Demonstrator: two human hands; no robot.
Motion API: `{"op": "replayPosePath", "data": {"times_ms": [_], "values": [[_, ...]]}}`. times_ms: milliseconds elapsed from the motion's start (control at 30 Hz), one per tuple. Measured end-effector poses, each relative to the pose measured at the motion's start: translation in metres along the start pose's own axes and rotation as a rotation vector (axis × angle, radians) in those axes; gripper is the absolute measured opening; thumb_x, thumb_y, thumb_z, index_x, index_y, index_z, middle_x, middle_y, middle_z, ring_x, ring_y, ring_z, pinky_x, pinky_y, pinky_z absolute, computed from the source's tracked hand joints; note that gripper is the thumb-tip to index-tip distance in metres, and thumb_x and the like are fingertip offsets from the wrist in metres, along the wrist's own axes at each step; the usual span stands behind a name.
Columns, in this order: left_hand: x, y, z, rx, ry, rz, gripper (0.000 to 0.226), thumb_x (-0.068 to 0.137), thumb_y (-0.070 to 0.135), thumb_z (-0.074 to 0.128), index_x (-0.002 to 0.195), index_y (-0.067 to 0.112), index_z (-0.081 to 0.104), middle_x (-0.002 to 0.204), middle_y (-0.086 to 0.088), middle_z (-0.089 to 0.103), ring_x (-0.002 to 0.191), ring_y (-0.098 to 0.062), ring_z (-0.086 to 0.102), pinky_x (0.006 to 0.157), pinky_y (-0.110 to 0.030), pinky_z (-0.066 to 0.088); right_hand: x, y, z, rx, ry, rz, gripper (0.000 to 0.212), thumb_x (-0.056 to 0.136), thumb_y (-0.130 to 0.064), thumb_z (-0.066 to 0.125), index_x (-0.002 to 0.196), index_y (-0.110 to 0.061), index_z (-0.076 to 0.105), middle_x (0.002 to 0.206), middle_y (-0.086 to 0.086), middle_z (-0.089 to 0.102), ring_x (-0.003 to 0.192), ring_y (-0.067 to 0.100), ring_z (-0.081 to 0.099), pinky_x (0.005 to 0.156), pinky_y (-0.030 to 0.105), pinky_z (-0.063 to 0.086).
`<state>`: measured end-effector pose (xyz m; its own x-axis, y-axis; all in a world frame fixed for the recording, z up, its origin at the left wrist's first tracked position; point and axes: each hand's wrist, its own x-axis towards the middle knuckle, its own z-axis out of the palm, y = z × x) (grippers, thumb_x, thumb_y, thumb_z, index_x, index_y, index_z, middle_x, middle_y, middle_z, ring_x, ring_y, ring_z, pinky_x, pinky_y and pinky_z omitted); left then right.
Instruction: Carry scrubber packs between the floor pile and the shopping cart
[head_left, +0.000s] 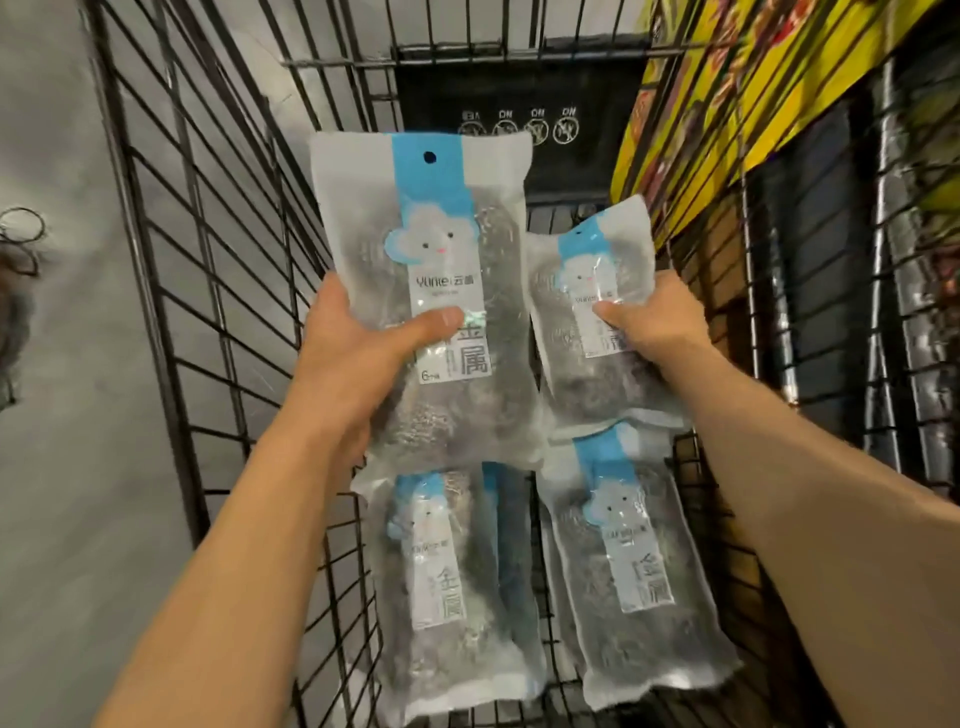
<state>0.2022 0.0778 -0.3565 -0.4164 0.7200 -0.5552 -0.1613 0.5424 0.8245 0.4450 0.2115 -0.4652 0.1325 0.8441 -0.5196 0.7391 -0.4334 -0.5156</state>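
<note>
View down into a black wire shopping cart. Your left hand grips the large packet of metal scourers, thumb across its white label and fingers hidden behind; the packet stands upright above the cart floor, its blue header strip and hang hole at the top. Your right hand holds the smaller packet just beside it, thumb pressed on the label, the packet tilted slightly to the right and close to the cart's right wall. Two more packets of the same kind lie flat on the cart floor below: the lower-left packet, partly under the large one, and the lower-right packet, beneath the smaller one. A yellow printed bag shows beyond the right wall, and grey floor beyond the left.
</note>
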Motion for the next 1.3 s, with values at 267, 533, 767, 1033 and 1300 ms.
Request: {"op": "replayPosePath", "data": {"times_ms": [267, 533, 767, 1033, 1300], "values": [[0.005, -0.008, 0.006, 0.008, 0.019, -0.061, 0.069, 0.07, 0.009, 0.091, 0.129, 0.021, 0.058, 0.108, 0.005, 0.079, 0.096, -0.016, 0.078, 0.086, -0.048, 0.063, -0.025, -0.02, -0.014, -0.722, 0.087, -0.517, 0.069, 0.094, -0.045, 0.064, 0.15, -0.011, 0.041, 0.149, 0.018, 0.043, 0.135, 0.039, 0.041, 0.11, 0.047, 0.036], [0.039, -0.045, 0.012, 0.163, 0.035, -0.12, 0.068, 0.074, 0.016, 0.09, 0.128, 0.022, 0.05, 0.115, 0.001, 0.075, 0.088, -0.014, 0.075, 0.074, -0.038, 0.064, -0.042, -0.002, -0.011, -0.753, -0.056, -0.553, 0.094, 0.088, -0.073, 0.029, 0.163, -0.018, 0.017, 0.172, 0.009, 0.005, 0.159, 0.027, 0.003, 0.128, 0.05, 0.008], [0.061, -0.044, 0.015, 0.811, 0.24, 0.109, 0.079, 0.085, 0.024, 0.081, 0.148, 0.011, 0.035, 0.146, -0.014, 0.05, 0.138, -0.036, 0.046, 0.116, -0.049, 0.039, -0.052, -0.002, -0.02, -0.794, -0.033, -0.587, 0.092, 0.096, -0.073, 0.038, 0.165, -0.019, 0.008, 0.173, 0.008, 0.0, 0.159, 0.029, -0.003, 0.127, 0.05, 0.001], [-0.008, 0.037, -0.001, 1.359, -0.265, 0.536, 0.085, 0.1, 0.043, 0.06, 0.164, 0.015, 0.012, 0.172, -0.011, 0.005, 0.159, -0.028, 0.009, 0.127, -0.038, 0.01, -0.109, -0.038, -0.071, -0.782, -0.055, -0.535, 0.097, 0.092, -0.079, 0.034, 0.165, -0.021, 0.005, 0.173, 0.005, 0.0, 0.159, 0.028, -0.003, 0.128, 0.049, 0.002], [-0.114, 0.165, -0.03, 1.541, -0.228, 0.831, 0.075, 0.101, 0.055, 0.046, 0.162, 0.019, 0.022, 0.169, -0.009, 0.024, 0.159, -0.028, 0.01, 0.128, -0.048, 0.011, -0.232, -0.104, -0.16, -0.64, 0.06, -0.567, 0.1, 0.091, -0.08, 0.04, 0.165, -0.021, 0.009, 0.173, 0.005, 0.007, 0.159, 0.027, 0.003, 0.127, 0.051, 0.006]]}}
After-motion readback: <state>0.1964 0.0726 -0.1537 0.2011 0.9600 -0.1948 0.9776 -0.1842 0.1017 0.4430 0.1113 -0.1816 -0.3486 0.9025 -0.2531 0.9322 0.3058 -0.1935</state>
